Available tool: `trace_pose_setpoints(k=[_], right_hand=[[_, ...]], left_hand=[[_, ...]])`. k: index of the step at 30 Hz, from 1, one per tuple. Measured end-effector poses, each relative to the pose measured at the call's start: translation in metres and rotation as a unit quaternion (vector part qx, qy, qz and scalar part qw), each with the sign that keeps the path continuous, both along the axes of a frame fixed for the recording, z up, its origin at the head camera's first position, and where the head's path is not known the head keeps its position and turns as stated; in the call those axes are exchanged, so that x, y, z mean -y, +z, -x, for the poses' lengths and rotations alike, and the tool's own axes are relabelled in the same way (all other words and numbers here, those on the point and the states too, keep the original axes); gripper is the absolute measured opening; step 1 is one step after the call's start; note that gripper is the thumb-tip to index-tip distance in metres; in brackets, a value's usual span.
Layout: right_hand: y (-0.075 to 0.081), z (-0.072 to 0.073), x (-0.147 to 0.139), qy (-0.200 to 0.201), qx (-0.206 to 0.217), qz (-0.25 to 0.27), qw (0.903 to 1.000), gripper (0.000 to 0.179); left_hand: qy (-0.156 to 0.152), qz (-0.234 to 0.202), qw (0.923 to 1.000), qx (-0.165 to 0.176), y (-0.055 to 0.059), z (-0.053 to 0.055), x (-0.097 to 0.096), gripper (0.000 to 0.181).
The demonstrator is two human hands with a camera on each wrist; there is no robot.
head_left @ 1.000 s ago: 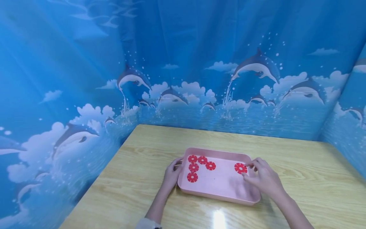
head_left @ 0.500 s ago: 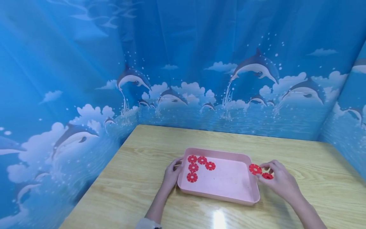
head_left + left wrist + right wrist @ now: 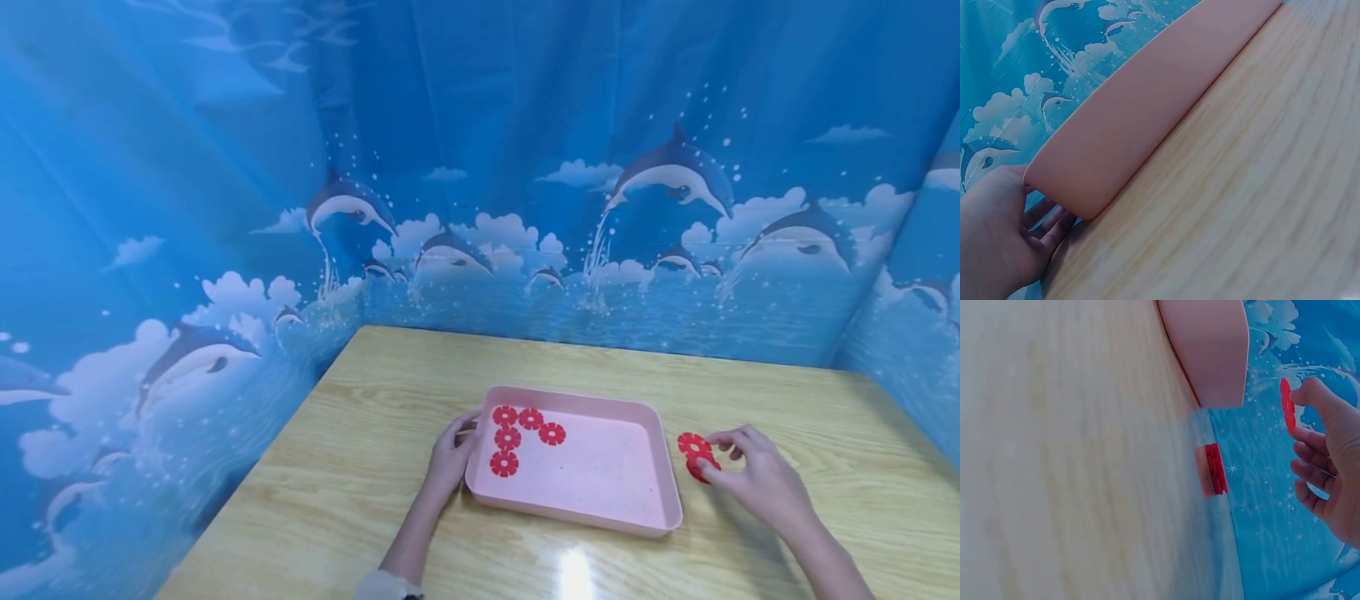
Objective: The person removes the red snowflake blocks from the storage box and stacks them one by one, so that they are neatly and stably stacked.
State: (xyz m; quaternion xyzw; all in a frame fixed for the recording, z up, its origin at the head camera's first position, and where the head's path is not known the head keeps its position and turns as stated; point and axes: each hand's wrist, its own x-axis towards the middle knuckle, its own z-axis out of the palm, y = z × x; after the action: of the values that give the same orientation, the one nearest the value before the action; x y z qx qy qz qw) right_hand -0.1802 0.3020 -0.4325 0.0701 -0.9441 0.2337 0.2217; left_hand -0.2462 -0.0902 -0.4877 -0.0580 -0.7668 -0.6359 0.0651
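Note:
A pink tray (image 3: 570,510) lies on the table with several red slotted discs (image 3: 507,437) flat at its left end. My left hand (image 3: 448,458) grips the tray's left side; in the left wrist view its fingers (image 3: 1054,228) bend against the end wall near the corner. Right of the tray, my right hand (image 3: 765,479) pinches one red slotted disc (image 3: 694,444) between thumb and index finger. In the right wrist view this disc (image 3: 1287,403) shows edge-on, above a small stack of red discs (image 3: 1216,469) on the table. The remaining right fingers are loosely curled.
The wooden table (image 3: 420,367) reaches back to a blue curtain (image 3: 480,167) printed with dolphins, which also hangs along the left and right sides. The tray's right wall (image 3: 670,475) stands just left of the disc stack.
My right hand has taken the disc from the tray's right end, lifted it over the wall and carried it right, over the stack. The left hand and tray stay put.

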Motion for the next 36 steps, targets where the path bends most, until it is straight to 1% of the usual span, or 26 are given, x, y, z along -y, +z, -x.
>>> trace_pose_setpoints(k=[5, 13, 15, 23, 29, 36], right_hand=[[-0.006, 0.000, -0.008, 0.002, -0.012, 0.003, 0.9999, 0.031], [-0.019, 0.000, -0.019, -0.016, 0.025, -0.009, 0.9995, 0.037], [-0.022, 0.000, -0.020, -0.021, 0.028, -0.010, 0.9993, 0.038], [-0.035, 0.001, -0.026, -0.018, 0.006, 0.001, 0.9998, 0.035], [-0.044, 0.002, -0.029, -0.026, 0.009, 0.000, 0.9996, 0.036], [-0.048, 0.003, -0.028, -0.034, 0.008, 0.007, 0.9994, 0.034]], left_hand=[[0.007, 0.007, 0.9999, 0.008, -0.001, 0.001, -0.001, 0.034], [0.007, 0.005, 0.9999, 0.006, 0.000, 0.001, -0.002, 0.034], [0.006, 0.005, 1.0000, 0.005, 0.000, 0.000, -0.002, 0.034], [-0.002, 0.002, 1.0000, -0.004, -0.001, 0.000, -0.001, 0.035], [0.001, 0.009, 1.0000, 0.001, -0.001, -0.001, -0.002, 0.034], [0.003, 0.007, 1.0000, -0.002, -0.002, 0.000, 0.000, 0.035]])
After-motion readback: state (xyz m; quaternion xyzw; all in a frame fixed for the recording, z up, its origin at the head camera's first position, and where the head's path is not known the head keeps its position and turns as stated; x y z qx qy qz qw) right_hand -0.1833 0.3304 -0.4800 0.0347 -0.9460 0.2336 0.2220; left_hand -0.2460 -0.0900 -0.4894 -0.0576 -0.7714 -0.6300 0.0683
